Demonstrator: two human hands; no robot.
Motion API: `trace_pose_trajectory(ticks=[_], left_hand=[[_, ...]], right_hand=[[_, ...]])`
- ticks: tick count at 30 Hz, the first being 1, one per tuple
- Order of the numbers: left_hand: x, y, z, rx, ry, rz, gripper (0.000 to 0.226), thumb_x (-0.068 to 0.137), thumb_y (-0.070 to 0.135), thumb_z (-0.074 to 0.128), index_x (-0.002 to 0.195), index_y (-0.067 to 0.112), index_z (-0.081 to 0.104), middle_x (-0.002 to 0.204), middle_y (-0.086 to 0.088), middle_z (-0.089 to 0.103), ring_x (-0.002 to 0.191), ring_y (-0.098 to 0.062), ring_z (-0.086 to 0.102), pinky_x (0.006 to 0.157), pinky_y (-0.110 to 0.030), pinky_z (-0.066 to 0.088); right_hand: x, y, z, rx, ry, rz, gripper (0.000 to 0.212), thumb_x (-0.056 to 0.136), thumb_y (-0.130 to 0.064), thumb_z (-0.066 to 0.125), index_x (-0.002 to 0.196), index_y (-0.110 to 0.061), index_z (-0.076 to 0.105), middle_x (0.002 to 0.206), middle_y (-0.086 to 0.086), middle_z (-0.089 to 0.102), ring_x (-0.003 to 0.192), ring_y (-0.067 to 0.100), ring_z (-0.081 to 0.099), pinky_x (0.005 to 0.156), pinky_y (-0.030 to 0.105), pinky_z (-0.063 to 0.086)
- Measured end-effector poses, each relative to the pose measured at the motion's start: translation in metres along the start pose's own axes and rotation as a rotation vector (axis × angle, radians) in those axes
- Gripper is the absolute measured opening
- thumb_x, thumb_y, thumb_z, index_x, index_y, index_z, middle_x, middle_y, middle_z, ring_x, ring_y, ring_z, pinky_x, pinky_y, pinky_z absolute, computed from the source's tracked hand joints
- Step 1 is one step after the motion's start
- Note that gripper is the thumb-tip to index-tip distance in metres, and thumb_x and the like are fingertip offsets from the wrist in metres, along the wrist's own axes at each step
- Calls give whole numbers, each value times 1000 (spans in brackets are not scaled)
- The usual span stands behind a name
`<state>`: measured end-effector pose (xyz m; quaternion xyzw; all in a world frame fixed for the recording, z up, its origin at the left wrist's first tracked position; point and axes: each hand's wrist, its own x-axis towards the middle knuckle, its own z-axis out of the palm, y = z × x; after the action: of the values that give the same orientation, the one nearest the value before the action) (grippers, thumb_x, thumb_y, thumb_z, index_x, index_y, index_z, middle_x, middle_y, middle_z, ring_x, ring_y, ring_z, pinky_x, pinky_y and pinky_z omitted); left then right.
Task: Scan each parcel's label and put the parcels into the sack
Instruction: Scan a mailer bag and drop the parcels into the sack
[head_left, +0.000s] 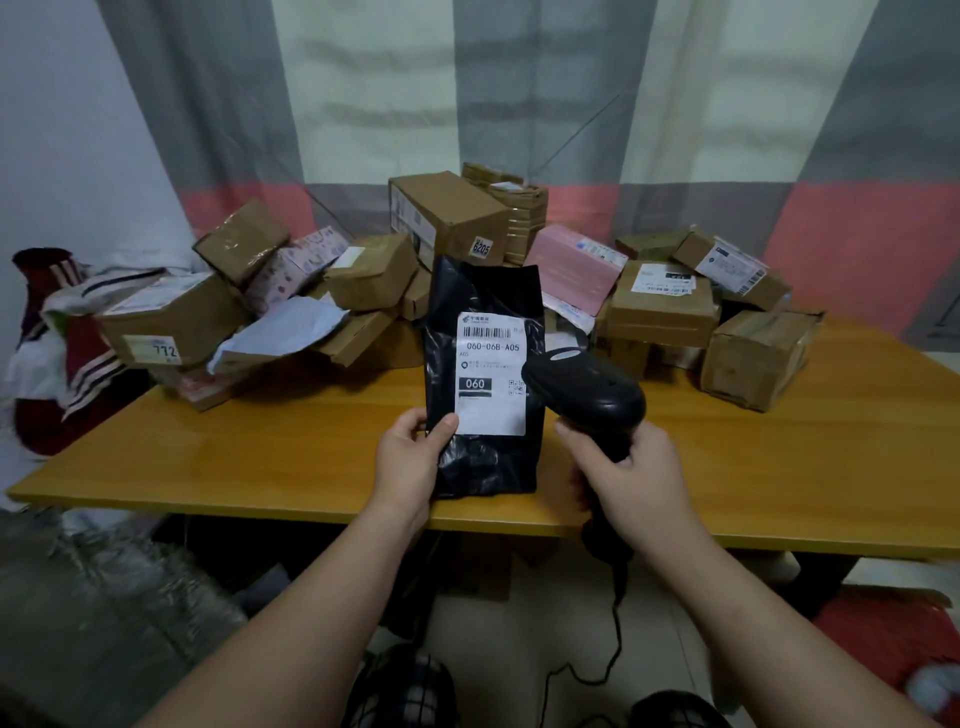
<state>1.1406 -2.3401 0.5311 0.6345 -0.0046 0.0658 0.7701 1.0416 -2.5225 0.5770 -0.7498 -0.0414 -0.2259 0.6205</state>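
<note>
My left hand (410, 457) holds a black plastic parcel bag (483, 291) upright above the table, thumb on its front by the lower left corner of its white label (491, 371). The label faces me and reads 060-06B-A05. My right hand (631, 483) grips the handle of a black barcode scanner (587, 392), whose head points at the label's right edge, close to it. The scanner's cable hangs down below the table. A greyish sack (104, 597) lies on the floor at the lower left.
A pile of several cardboard boxes (452, 218) and pink and white mailers (571, 275) covers the back of the wooden table (260, 452). Clothes lie on a seat at the left (57, 338). A curtain hangs behind. A red item (883, 639) lies on the floor at right.
</note>
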Motion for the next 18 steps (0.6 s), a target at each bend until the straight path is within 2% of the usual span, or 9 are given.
trace_pose_trajectory(ticks=[9, 18], left_hand=[[2, -5, 4, -12, 17, 66, 5, 89, 13, 66, 93, 16, 64, 80, 7, 74, 75, -9, 71, 59, -18, 54], [2, -6, 10, -15, 40, 61, 10, 89, 14, 66, 98, 13, 63, 80, 6, 74, 73, -9, 71, 57, -18, 53]], right_hand=[[-5, -1, 14, 113, 23, 93, 23, 86, -30, 66, 75, -11, 60, 50, 3, 59, 45, 21, 58, 43, 30, 49], [-4, -1, 13, 52, 22, 71, 20, 87, -31, 66, 79, -13, 62, 51, 4, 60, 47, 22, 61, 44, 31, 51]])
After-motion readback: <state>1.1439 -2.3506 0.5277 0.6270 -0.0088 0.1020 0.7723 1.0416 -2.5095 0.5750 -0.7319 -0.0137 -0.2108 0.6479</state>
